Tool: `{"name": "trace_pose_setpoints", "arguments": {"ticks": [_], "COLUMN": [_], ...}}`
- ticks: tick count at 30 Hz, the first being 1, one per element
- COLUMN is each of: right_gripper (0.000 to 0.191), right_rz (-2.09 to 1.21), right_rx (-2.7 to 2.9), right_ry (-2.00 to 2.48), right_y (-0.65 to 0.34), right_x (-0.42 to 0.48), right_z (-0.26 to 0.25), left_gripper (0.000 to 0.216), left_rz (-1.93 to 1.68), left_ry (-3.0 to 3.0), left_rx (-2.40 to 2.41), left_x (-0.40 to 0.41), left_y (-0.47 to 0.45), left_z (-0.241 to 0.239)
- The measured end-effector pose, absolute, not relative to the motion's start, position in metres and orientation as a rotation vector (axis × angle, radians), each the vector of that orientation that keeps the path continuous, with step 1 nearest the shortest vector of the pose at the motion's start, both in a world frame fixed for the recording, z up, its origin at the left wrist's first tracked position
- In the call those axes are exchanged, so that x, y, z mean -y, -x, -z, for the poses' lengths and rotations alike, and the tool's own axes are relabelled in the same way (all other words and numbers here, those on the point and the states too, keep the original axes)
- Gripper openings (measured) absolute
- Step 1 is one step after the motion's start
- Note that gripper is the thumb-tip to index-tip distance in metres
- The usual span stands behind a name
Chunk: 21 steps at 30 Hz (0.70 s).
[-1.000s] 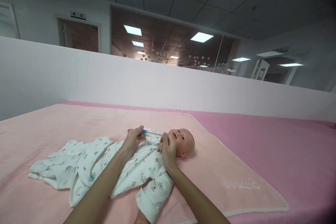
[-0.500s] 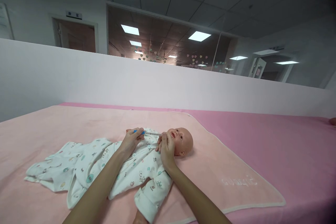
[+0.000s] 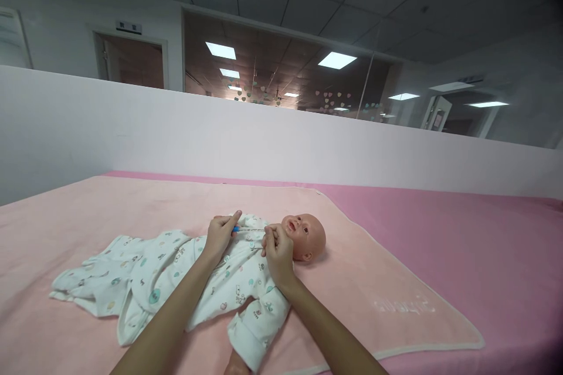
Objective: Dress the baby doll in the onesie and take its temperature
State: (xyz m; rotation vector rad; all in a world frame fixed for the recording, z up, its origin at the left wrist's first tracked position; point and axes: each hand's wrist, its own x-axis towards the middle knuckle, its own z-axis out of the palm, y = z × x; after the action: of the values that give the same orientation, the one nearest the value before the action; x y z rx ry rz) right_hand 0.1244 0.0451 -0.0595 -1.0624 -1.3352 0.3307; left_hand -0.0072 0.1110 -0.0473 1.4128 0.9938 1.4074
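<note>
A baby doll (image 3: 308, 234) in a white printed romper (image 3: 176, 275) lies on its back on a light pink blanket (image 3: 373, 281). My left hand (image 3: 222, 234) pinches the blue end of a thin thermometer (image 3: 248, 228) above the doll's chest. The thermometer runs level toward the doll's neck. My right hand (image 3: 276, 252) is closed at the doll's collar, just below its chin, fingers pinched on the romper's neckline near the thermometer's tip.
The blanket lies on a darker pink sheet (image 3: 461, 228) covering a wide surface. A low white partition wall (image 3: 264, 140) runs behind it. Beyond are a door (image 3: 132, 58) and a glass-walled room with ceiling lights.
My right hand slid down from the doll's chin and mouth to its collar. The thermometer dropped slightly, closer to the chest. My left hand keeps its grip.
</note>
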Motion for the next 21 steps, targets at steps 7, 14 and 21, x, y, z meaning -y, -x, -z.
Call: {"name": "trace_pose_setpoints", "arguments": {"ticks": [7, 14, 21], "right_gripper": [0.032, 0.034, 0.034], "right_rz": [-0.418, -0.494, -0.46], "right_rx": [1.32, 1.283, 1.328], "right_ry": [1.05, 1.036, 1.061], "right_y": [-0.1261, -0.1275, -0.1267], "right_x": [-0.0484, -0.0514, -0.0505], "right_z": [0.0609, 0.0612, 0.0591], "left_gripper": [0.047, 0.05, 0.05], "left_rz": [-1.488, -1.462, -1.44], "left_ry": [-1.456, -1.394, -1.341], "left_rx": [-1.026, -0.926, -0.839], "left_x": [-0.1078, -0.1067, -0.1069], "left_y": [0.0066, 0.006, 0.0082], "left_z": [0.0446, 0.0407, 0.042]}}
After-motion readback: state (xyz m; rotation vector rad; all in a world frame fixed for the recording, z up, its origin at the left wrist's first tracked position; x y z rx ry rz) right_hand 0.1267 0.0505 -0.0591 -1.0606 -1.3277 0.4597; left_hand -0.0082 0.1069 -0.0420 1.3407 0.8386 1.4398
